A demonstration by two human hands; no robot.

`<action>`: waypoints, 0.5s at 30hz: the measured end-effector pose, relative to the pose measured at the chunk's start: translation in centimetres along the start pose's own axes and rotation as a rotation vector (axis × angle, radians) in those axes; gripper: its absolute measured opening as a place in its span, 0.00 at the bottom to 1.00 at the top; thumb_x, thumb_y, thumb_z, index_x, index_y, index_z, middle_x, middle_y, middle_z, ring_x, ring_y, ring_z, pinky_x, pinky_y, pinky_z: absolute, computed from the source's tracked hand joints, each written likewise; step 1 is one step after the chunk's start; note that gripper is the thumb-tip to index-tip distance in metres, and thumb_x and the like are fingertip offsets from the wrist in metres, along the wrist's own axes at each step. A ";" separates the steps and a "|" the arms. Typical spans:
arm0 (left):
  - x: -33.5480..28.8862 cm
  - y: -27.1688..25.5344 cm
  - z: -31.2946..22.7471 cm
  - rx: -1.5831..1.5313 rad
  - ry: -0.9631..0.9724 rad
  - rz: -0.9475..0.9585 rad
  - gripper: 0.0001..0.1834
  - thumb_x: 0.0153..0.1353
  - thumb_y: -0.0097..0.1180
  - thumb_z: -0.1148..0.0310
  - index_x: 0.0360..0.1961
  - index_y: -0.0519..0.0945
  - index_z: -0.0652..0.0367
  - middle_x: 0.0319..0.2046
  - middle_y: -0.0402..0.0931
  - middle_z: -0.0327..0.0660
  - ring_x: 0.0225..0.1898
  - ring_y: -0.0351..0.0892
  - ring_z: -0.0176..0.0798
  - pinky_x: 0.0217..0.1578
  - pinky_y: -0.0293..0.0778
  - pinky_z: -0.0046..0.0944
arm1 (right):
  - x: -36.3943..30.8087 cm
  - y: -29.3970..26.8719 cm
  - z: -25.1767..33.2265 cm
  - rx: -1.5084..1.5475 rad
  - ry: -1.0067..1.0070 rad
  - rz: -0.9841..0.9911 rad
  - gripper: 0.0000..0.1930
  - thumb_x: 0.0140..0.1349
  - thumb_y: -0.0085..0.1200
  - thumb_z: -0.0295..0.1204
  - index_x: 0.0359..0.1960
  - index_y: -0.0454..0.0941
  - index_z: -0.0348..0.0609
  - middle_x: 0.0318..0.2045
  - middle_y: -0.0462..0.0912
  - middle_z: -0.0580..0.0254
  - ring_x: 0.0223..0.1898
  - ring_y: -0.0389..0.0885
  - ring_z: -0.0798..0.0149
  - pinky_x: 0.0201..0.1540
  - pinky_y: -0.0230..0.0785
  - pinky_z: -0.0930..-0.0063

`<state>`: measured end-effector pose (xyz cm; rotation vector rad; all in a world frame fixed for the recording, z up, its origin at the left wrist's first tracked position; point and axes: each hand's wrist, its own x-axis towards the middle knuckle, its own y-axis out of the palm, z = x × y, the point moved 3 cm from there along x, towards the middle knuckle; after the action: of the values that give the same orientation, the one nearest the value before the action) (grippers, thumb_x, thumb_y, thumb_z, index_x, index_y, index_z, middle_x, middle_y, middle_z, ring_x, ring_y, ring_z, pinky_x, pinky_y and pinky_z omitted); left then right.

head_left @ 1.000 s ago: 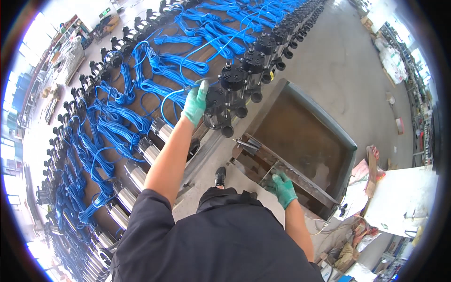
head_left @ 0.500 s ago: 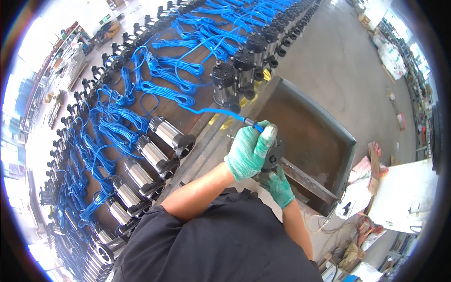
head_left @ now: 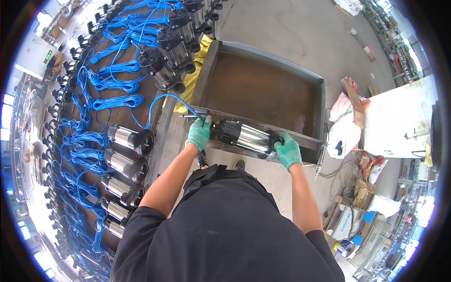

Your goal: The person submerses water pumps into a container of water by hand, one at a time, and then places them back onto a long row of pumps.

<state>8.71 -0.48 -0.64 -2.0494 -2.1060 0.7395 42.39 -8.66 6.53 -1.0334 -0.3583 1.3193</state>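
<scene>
A submersible pump (head_left: 252,138) with a shiny steel barrel and black ends lies on its side in front of me, along the near edge of a water tank (head_left: 211,70). My right hand (head_left: 288,152), in a green glove, is closed around the black end at its right. At the other end my left hand (head_left: 199,133), also gloved, pinches the blue cable (head_left: 164,96), which loops over from the table. A small metal fitting (head_left: 190,115) sits just beyond the left fingertips; whether they touch it I cannot tell.
Several steel pumps (head_left: 124,136) lie along the near edge of the table at left, among coiled blue cables (head_left: 117,102). Other pumps (head_left: 159,68) stand upright beyond them, near yellow sheeting (head_left: 199,61). At right are a white panel (head_left: 399,117) and sacks (head_left: 340,108).
The pump has gone from end-on to lying sideways across my front. My hands have moved apart, left hand leftward and right hand up along the tank. The view has shifted right.
</scene>
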 end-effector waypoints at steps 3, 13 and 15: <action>1.2 1.5 3.7 0.138 -0.108 0.076 0.27 0.73 0.46 0.47 0.44 0.83 0.64 0.43 0.83 0.60 0.47 0.78 0.68 0.48 0.72 0.57 | 0.1 -0.4 2.2 -0.137 -0.015 0.017 0.21 0.59 0.55 0.37 0.51 0.80 0.40 0.43 0.85 0.39 0.48 0.82 0.40 0.52 0.74 0.52; -0.7 0.5 0.6 0.521 -0.061 0.172 0.28 0.71 0.46 0.46 0.47 0.82 0.61 0.44 0.83 0.59 0.50 0.79 0.66 0.52 0.74 0.57 | -0.7 -0.7 -1.0 -0.033 -0.107 0.003 0.33 0.68 0.53 0.54 0.65 0.70 0.42 0.52 0.84 0.47 0.52 0.82 0.44 0.55 0.73 0.53; -2.3 0.7 0.1 0.315 0.046 0.128 0.26 0.68 0.54 0.48 0.50 0.80 0.62 0.44 0.83 0.57 0.47 0.82 0.62 0.50 0.75 0.52 | -1.9 -1.0 -2.4 0.229 0.121 0.030 0.32 0.68 0.54 0.52 0.64 0.70 0.41 0.51 0.84 0.47 0.51 0.82 0.43 0.54 0.73 0.53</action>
<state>9.49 -2.77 -0.39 -2.0171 -1.7167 0.9622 44.24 -11.32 6.62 -0.9227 -0.0976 1.2852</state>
